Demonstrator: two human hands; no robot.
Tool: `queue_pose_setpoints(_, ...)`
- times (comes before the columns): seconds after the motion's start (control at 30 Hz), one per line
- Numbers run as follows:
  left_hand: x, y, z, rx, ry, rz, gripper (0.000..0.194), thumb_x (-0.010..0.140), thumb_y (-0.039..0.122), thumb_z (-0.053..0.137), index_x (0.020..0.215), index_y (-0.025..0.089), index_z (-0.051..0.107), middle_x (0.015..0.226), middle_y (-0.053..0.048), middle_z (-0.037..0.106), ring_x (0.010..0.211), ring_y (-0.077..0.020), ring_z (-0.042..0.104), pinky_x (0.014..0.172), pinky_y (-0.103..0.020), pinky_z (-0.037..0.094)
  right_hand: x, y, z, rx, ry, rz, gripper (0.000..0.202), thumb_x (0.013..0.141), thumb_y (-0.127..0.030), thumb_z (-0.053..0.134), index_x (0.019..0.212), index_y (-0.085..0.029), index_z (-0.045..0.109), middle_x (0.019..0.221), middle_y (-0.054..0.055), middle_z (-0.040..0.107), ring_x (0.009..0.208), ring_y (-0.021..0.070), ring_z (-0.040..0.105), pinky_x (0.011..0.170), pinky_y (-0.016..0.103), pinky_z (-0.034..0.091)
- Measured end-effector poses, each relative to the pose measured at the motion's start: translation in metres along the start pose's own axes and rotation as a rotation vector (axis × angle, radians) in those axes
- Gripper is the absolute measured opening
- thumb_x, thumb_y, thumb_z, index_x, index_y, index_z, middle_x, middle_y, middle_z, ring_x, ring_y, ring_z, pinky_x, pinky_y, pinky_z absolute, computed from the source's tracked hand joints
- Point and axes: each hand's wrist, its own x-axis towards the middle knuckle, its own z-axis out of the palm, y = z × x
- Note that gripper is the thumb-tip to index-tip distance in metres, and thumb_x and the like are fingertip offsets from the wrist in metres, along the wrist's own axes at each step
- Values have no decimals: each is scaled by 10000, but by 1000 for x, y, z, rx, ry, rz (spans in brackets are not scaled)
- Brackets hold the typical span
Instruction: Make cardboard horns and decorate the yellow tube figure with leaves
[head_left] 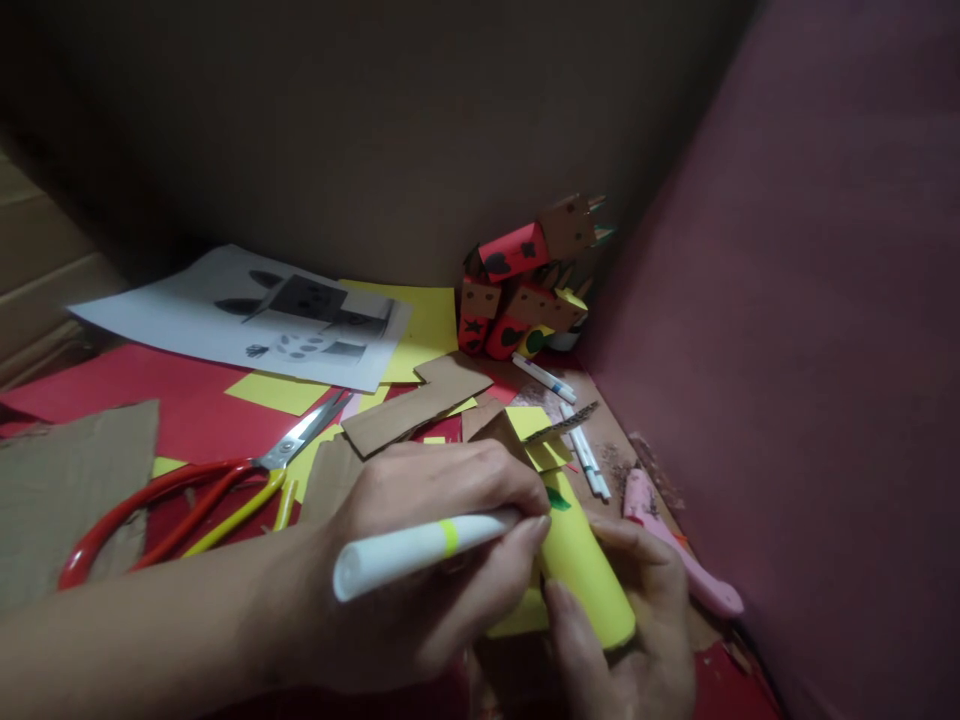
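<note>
My left hand [442, 560] comes in from the left with its fingers closed round a white marker [397, 556] that has a lime-yellow band. Its tip is hidden behind my fingers, close to a yellow paper tube [585, 570]. That tube is gripped between the thumb and fingers of my right hand [637, 620]. A small dark green shape [556, 498] shows near the tube's upper end. Above it sits a piece of brown cardboard with yellow paper [531, 428], and a corrugated strip [559, 424] sticks out sideways.
Red-handled scissors [247, 480] lie open at left, near cardboard pieces [412, 405]. Behind are a printed sheet [180, 310] and yellow paper [427, 320]. Red tube figures [514, 252] stand against the dark wall. White markers [585, 450] and a pink-handled tool [694, 570] lie at right, beside a wall.
</note>
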Motion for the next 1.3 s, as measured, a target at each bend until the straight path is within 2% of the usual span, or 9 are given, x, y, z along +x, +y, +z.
queue_pose_setpoints(0.17,0,3,-2,-31,-12,30,127,851,71,539,913,166,595,738,5,656,604,-88,592,567,-187,466,-2,-1,4,-86,57,-48,324,782,-361,665,1049,-246,521,1041,72,633,903,237,648,776,384,521)
queue_pose_setpoints(0.3,4,6,-10,-41,18,-46,135,846,89,542,902,187,616,743,17,664,585,-82,600,533,-170,472,-2,2,6,-202,126,-159,316,780,-332,660,1041,-249,501,1085,76,603,987,254,624,818,405,493)
queue_pose_setpoints(0.47,7,7,-16,-54,20,-80,131,830,105,524,858,183,625,719,20,648,577,-88,593,506,-181,468,0,6,7,-300,116,-277,333,778,-322,668,1034,-248,467,1162,122,614,1035,288,620,853,447,476)
queue_pose_setpoints(0.67,6,4,-12,-13,20,-96,137,823,75,542,864,183,615,669,42,599,501,-67,507,455,-182,414,4,10,4,-375,127,-185,464,733,-370,726,1117,-204,525,1155,148,633,999,310,635,850,473,490)
queue_pose_setpoints(0.77,5,2,-11,-10,16,-108,120,833,87,544,852,186,610,647,43,582,485,-71,476,437,-194,389,4,12,1,-371,74,-165,522,720,-410,731,1149,-202,517,1136,141,633,974,304,639,856,491,492)
queue_pose_setpoints(1.0,13,9,-14,-32,-5,-83,147,848,92,498,815,157,626,691,0,650,564,-96,577,476,-183,446,1,17,-5,-256,-33,-174,572,729,-447,711,1200,-219,481,1128,135,617,997,302,623,836,464,528)
queue_pose_setpoints(1.13,15,10,-11,-39,-7,-92,130,834,75,526,822,155,628,695,7,657,583,-95,593,517,-167,483,0,19,-7,-225,-36,-163,503,748,-380,687,1180,-213,489,1083,122,616,944,281,635,803,427,538)
queue_pose_setpoints(1.3,7,2,-1,-104,44,-115,135,838,96,594,917,199,634,794,24,680,686,-93,648,609,-133,526,-1,17,-8,-232,-13,-88,497,724,-409,673,1140,-208,489,1039,109,612,940,302,634,811,475,528)
